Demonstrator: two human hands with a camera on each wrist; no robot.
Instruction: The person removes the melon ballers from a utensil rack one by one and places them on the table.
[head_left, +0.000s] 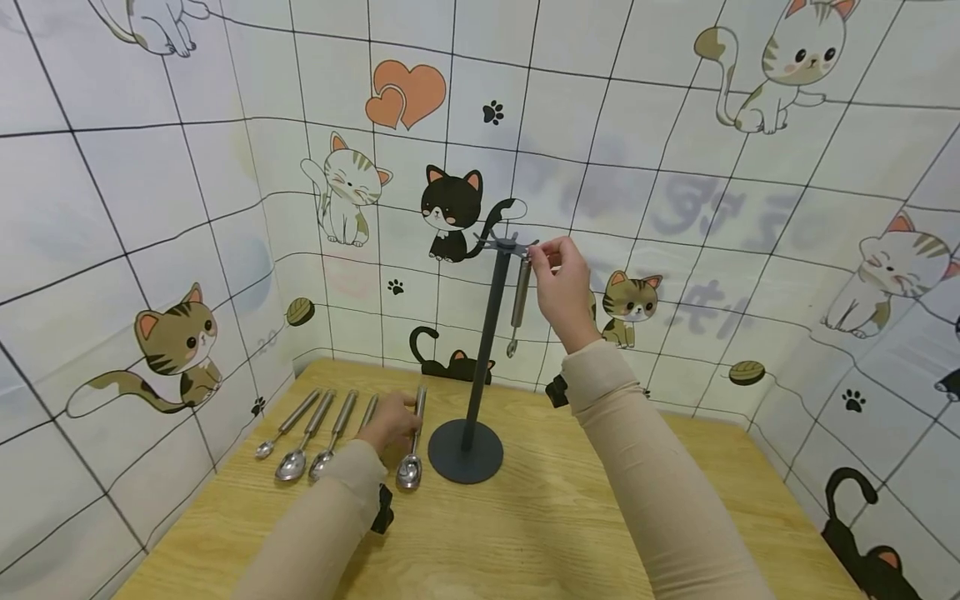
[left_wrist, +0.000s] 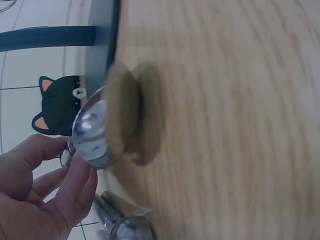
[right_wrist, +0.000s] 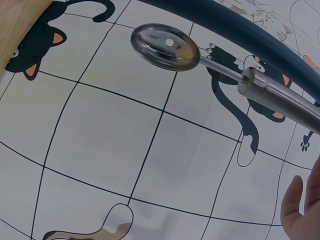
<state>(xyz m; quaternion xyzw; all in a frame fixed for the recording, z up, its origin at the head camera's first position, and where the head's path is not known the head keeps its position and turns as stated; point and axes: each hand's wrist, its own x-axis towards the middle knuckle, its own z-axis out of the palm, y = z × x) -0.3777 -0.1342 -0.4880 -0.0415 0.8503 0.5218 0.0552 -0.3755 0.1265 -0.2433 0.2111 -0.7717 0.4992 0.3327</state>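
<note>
My right hand (head_left: 564, 279) pinches the top end of a steel melon baller (head_left: 520, 296), right at one hook of the dark rack (head_left: 480, 375). The tool hangs down beside the post. In the right wrist view its oval bowl (right_wrist: 165, 47) has a small hole, and part of that hand (right_wrist: 300, 210) shows at the edge. Low over the table, my left hand (head_left: 390, 421) holds a steel scoop (head_left: 409, 472) just left of the rack's base. The left wrist view has thumb and fingers (left_wrist: 75, 192) pinching it behind its shiny bowl (left_wrist: 90, 132).
Several more steel scoops (head_left: 291, 463) lie in a row on the wooden table (head_left: 570, 517), left of the held one; my left hand partly covers one. The rack's round base (head_left: 467, 467) stands near the table's middle. A cat-patterned tiled wall (head_left: 675, 167) encloses the back and sides.
</note>
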